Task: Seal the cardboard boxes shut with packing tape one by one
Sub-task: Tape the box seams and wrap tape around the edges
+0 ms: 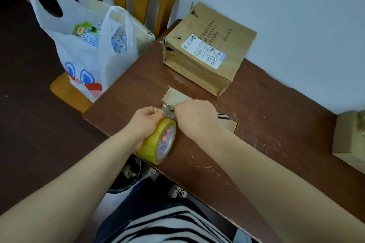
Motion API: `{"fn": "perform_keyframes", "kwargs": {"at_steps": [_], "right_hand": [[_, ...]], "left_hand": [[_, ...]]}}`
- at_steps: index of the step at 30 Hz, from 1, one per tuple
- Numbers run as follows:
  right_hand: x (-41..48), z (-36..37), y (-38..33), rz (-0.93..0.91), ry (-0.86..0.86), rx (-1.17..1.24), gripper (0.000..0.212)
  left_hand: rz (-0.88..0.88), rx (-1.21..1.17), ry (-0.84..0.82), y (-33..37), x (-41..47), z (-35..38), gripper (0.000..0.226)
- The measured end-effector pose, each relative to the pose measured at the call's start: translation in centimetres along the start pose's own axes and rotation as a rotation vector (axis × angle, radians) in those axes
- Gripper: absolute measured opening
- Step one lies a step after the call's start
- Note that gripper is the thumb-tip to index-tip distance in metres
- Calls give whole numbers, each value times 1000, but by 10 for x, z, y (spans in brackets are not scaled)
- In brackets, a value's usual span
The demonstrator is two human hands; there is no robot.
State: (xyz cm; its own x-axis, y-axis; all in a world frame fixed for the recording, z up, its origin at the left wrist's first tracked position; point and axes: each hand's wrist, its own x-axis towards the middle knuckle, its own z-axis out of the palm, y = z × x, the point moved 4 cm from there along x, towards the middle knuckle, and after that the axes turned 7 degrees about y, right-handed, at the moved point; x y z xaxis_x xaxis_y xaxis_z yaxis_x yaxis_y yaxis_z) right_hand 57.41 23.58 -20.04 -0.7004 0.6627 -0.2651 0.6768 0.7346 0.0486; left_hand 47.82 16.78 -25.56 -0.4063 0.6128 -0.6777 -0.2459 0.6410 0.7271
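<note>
My left hand [147, 122] grips a yellowish roll of clear packing tape [159, 142] with fingers through its core, held just above the table's near edge. My right hand [194, 115] pinches the free end of the tape right beside the roll. Under both hands lies a small flat cardboard box [176, 95], mostly hidden by them. A larger worn cardboard box [207, 49] with a white shipping label sits behind it near the wall. A third cardboard box [349, 140] shows at the right edge.
The dark brown wooden table [256, 116] runs along a white wall. Left of it stands a wooden chair [65, 92] bearing a white plastic bag [85, 45] full of goods. A dark bin [126, 175] sits below the table edge.
</note>
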Motion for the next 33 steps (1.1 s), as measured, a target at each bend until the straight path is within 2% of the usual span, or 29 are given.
{"fn": "perform_keyframes", "kwargs": {"at_steps": [3, 7, 10, 14, 16, 18, 20, 21, 23, 25, 26, 27, 29, 31, 33], "right_hand": [[4, -2, 3, 4, -22, -33, 14], [8, -1, 4, 20, -37, -58, 27], [10, -1, 6, 45, -38, -48, 29], [14, -3, 12, 48, -68, -57, 28], [13, -4, 12, 29, -64, -27, 24], [9, -4, 16, 18, -28, 58, 22], [0, -3, 28, 28, -24, 288, 27], [-8, -2, 39, 57, -19, 483, 30], [-30, 0, 69, 222, 108, 958, 28], [-59, 18, 110, 527, 417, 1321, 15], [-76, 34, 132, 727, 580, 1376, 9], [-93, 53, 151, 929, 690, 1339, 5], [-117, 94, 178, 1225, 708, 1175, 7], [-130, 133, 191, 1349, 592, 1098, 10], [-135, 163, 193, 1347, 471, 1024, 13]], "left_hand": [[40, 126, -3, 1, 5, -5, 16], [203, 465, 57, 10, 16, -10, 17], [257, 633, 24, 20, 20, -10, 14], [183, 934, -64, 16, 16, -18, 11], [166, 884, -65, 8, 14, -26, 11], [150, 708, -74, 1, 11, -29, 12], [71, 511, -132, -3, 6, -29, 12], [41, 456, -172, -3, 3, -27, 11], [8, 391, -266, 0, -5, -19, 8], [-4, 367, -341, 5, -13, -7, 6], [-11, 361, -368, 7, -16, -1, 6], [-25, 351, -395, 9, -19, 6, 7], [-64, 330, -445, 10, -22, 21, 8], [-67, 352, -462, 9, -23, 35, 10], [-39, 399, -456, 7, -22, 45, 10]]}}
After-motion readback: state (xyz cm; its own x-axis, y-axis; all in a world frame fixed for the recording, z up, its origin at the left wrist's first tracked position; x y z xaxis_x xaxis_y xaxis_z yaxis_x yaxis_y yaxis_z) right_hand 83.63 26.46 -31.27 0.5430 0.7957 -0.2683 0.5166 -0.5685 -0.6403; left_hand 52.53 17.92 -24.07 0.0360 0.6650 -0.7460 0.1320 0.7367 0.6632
